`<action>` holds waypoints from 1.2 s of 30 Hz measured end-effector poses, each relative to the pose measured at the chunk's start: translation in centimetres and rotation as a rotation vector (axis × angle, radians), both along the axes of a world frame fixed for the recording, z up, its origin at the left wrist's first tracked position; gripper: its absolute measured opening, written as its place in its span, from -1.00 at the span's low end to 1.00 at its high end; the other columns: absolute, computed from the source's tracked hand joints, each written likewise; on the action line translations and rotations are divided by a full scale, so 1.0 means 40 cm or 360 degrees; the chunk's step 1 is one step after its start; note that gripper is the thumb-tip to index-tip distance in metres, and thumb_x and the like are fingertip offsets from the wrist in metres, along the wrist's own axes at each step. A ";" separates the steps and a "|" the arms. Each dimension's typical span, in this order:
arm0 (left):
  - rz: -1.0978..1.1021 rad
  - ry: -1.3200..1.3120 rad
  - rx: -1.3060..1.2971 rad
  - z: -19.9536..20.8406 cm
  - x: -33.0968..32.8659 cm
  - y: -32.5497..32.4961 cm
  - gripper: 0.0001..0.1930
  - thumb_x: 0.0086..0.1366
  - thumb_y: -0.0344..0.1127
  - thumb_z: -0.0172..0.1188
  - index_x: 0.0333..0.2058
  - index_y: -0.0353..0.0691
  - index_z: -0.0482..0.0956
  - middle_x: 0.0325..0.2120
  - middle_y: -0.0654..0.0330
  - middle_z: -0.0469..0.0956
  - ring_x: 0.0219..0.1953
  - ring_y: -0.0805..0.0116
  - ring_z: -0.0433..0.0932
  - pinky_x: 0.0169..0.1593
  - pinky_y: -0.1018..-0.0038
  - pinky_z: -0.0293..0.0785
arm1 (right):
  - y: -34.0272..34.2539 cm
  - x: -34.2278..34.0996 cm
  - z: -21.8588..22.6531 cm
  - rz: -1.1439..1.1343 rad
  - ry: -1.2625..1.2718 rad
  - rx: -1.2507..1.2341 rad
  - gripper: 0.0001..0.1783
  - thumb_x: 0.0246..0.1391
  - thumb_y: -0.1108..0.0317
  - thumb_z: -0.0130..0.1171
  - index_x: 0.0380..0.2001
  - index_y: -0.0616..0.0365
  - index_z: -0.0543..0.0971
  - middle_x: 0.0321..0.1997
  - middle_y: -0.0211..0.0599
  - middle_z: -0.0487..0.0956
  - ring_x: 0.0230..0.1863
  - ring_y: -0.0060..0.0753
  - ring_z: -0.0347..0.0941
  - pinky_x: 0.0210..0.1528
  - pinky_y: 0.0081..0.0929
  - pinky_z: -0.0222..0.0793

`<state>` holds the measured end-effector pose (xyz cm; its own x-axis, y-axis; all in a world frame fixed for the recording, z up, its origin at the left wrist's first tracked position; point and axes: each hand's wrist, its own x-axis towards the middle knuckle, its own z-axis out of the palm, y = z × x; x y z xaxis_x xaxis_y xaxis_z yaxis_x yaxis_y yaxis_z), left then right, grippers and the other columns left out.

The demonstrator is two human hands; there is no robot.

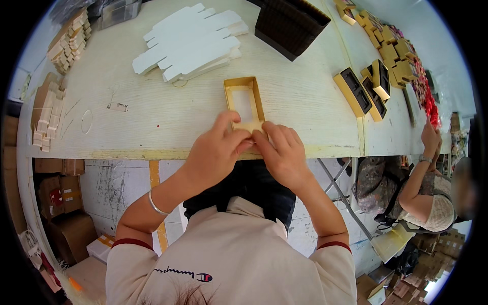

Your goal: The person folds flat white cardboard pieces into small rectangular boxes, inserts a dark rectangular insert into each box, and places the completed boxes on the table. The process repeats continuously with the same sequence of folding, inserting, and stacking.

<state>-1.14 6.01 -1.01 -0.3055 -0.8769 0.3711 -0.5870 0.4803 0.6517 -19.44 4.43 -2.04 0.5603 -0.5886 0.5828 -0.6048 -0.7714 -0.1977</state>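
Observation:
A small open gold cardboard box [260, 101] with a pale inside lies near the front edge of the table, its long side pointing away from me. My left hand [218, 137] grips its near left corner, the index finger bent over the side wall and the thumb at the near end. On the near right corner, my right hand [282, 152] pinches the end wall with thumb and fingers. Both thumbs almost meet at the near end, and the fingers partly hide that end wall.
Flat white carton blanks [193, 40] lie stacked beyond the box. A dark brown container [290, 28] stands at the back. Gold boxes with black inserts [353, 91] sit to the right. Bundled card strips [48, 114] line the left side. Another person [424, 193] works at far right.

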 end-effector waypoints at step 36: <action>-0.0191 -0.0394 0.0224 0.024 0.035 -0.261 -0.91 0.03 -0.52 0.08 -0.45 -0.24 0.52 -0.49 0.09 0.52 -0.38 0.06 0.49 -0.30 0.28 0.40 | -0.017 -0.003 0.085 0.0258 0.0635 0.0614 -0.72 -0.11 0.15 0.33 -0.46 0.10 0.53 -0.39 -0.31 0.43 -0.29 -0.25 0.40 -0.23 -0.35 0.34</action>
